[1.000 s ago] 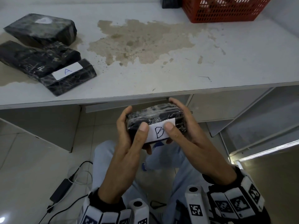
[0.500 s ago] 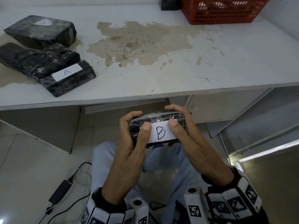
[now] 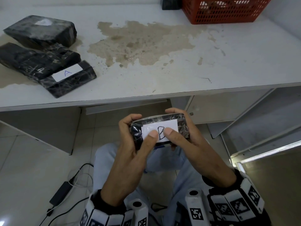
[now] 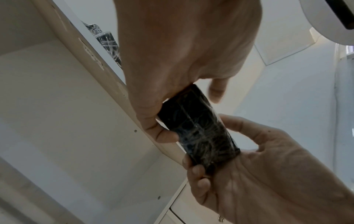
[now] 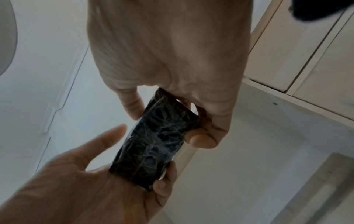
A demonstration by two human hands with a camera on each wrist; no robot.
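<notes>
The block marked B (image 3: 181,128), black and wrapped in film, sits in my two-handed grip, held in the air below the table edge and above my lap. My left hand (image 3: 128,154) curls round its left end and my right hand (image 3: 195,149) round its right end. The fingers wrap over the far edge and under the back, as both wrist views confirm. Over the last second the block has rolled toward me, so the white label (image 3: 170,125) now faces straight up at the head camera instead of lying on the near side. Both thumbs have slid inward from the label's ends, and the left thumb (image 3: 150,138) and right thumb (image 3: 169,132) now nearly meet over the letter, partly covering it. I read that as pressing the label down flat, so the labelling looks close to finished and the block should soon be ready to set down. Beyond the grip and up to its left, on the table (image 3: 162,85), lie three similar wrapped blocks (image 3: 37,61) close together, the nearest being the block marked A (image 3: 78,84). Straight ahead of the grip spreads a brown stain (image 3: 138,44). Far ahead and to the right stands a red basket (image 3: 228,15). Through its lattice I make out only pale shapes and cannot tell what it holds. A dark thing (image 3: 170,4) stands just beside its left wall.
</notes>
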